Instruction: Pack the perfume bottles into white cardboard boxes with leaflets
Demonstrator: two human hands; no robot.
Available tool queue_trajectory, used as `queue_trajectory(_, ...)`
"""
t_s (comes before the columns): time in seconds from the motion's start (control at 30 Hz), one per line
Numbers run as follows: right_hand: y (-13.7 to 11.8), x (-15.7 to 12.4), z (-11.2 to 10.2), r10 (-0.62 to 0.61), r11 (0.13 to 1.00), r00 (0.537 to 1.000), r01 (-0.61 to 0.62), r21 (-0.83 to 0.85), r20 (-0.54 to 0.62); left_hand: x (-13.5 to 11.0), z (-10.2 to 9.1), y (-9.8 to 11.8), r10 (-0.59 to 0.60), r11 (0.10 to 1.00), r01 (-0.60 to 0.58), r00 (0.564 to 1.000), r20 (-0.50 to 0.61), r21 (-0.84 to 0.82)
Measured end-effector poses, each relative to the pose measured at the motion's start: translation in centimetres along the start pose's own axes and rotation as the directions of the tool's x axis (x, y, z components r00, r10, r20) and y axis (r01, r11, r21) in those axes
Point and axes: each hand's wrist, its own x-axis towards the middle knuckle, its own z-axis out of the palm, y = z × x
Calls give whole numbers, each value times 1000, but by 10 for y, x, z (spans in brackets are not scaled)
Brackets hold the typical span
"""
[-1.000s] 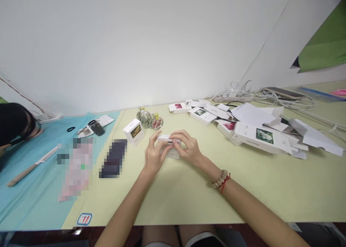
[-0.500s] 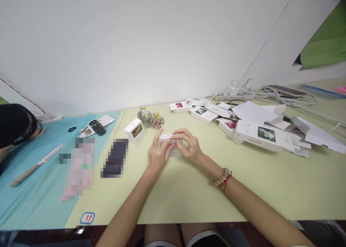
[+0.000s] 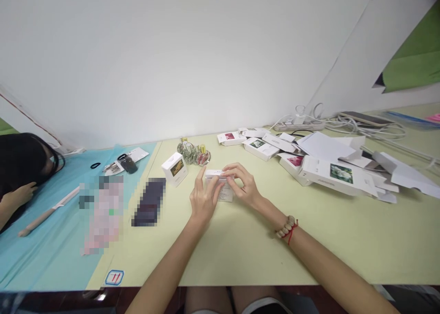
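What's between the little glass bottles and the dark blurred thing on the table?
In the head view, a white box stands between the bottles and the dark blurred thing.

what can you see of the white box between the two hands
The white box is small, with straight edges, and looks like thin card. Its top has a little dark print, too small to read, and rows of faint fine print cover the front. It seems to stand upright on the pale yellow-green table. The left hand and right hand touch it near the top, hiding part of the front, so whether the lid is fully shut is unclear.
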Motion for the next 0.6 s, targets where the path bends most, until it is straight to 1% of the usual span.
queue_trajectory(0.2, 0, 1, -1, -22, 1000, 1000, 23, 10, -19, -7, 5, 1, -22, 999, 22, 1000, 14, -44)
queue_trajectory(0.33, 0, 1, -2, -57, 998, 998, 57, 27, -13, -9, 8, 6, -96, 984, 99, 995, 30, -147)
queue_trajectory(0.43, 0, 0, -2, -36, 999, 999, 37, 27, -23, -7, 4, 8, -158, 975, 170, 983, 90, -141)
queue_trajectory(0.53, -2, -2, 1, -25, 999, 995, 21, -45, -97, -2, -3, 11, -188, 968, 212, 967, 171, -133)
queue_trajectory(0.6, -4, -6, 4, -39, 994, 989, 25, -102, -146, 1, -9, 14, -200, 957, 238, 955, 219, -164)
